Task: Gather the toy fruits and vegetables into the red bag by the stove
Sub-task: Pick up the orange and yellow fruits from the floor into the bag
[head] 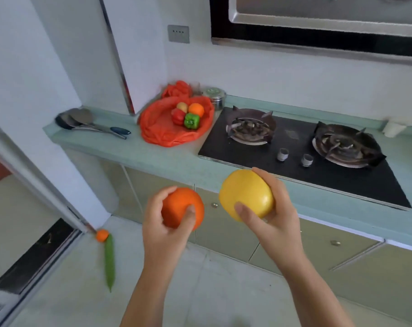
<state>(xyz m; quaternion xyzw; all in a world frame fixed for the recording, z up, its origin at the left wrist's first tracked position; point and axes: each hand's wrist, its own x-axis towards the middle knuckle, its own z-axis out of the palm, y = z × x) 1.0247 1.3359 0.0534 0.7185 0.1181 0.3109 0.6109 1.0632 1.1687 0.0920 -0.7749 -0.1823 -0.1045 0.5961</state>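
My left hand (162,227) grips an orange toy fruit (179,206) in front of the counter. A larger yellow toy fruit (245,193) sits in my right hand (271,213), held a little higher. The red bag (160,128) lies open on the counter left of the stove. Inside it are a red pepper (178,116), a green pepper (192,121), an orange (196,109) and a yellowish potato (181,105). On the floor by the door frame lie a small orange toy (102,235) and a long green pea pod (110,261).
A black two-burner gas stove (282,161) fills the counter's right side. Ladles and spatulas (87,122) rest at the counter's left end. A steel lidded tin (214,95) stands behind the bag. Cabinet doors (223,227) run below the counter; a sliding door track (35,260) is at left.
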